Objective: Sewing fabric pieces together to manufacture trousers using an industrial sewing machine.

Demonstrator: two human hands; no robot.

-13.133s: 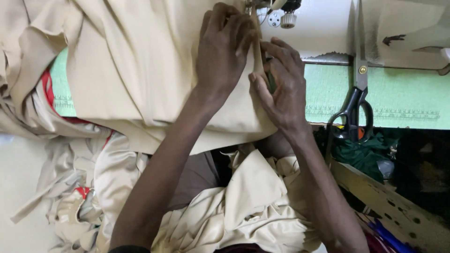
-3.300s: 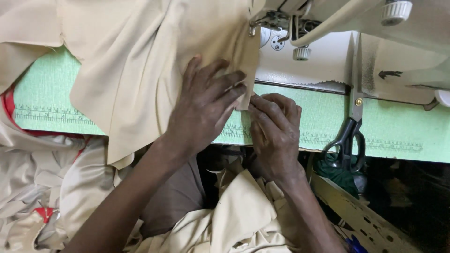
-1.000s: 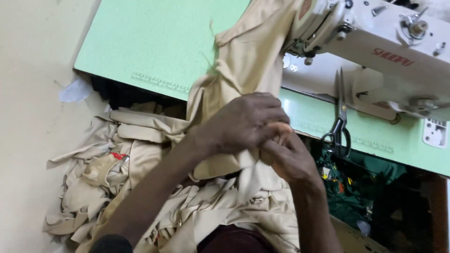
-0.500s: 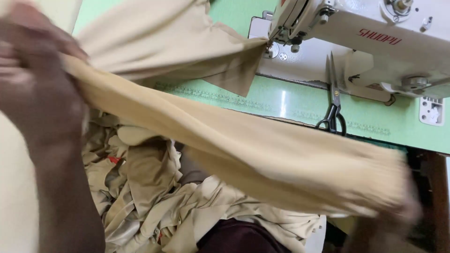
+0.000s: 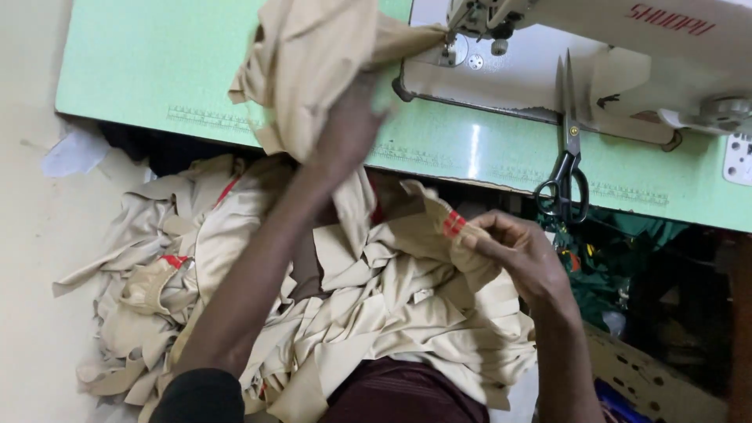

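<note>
Right hand (image 5: 521, 254) fingers pinch beige piece (image 5: 427, 227) at its small red tag (image 5: 453, 224); left hand (image 5: 348, 129), blurred, grips bunched beige cloth (image 5: 313, 63) over green tabletop (image 5: 133, 63), fingers hidden.

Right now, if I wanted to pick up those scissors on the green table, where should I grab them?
Probably by the black handle loops of the scissors. They lie flat on the green table, loops toward the near edge and blades pointing away toward the sewing machine. Come from the near side, away from the points.
</note>
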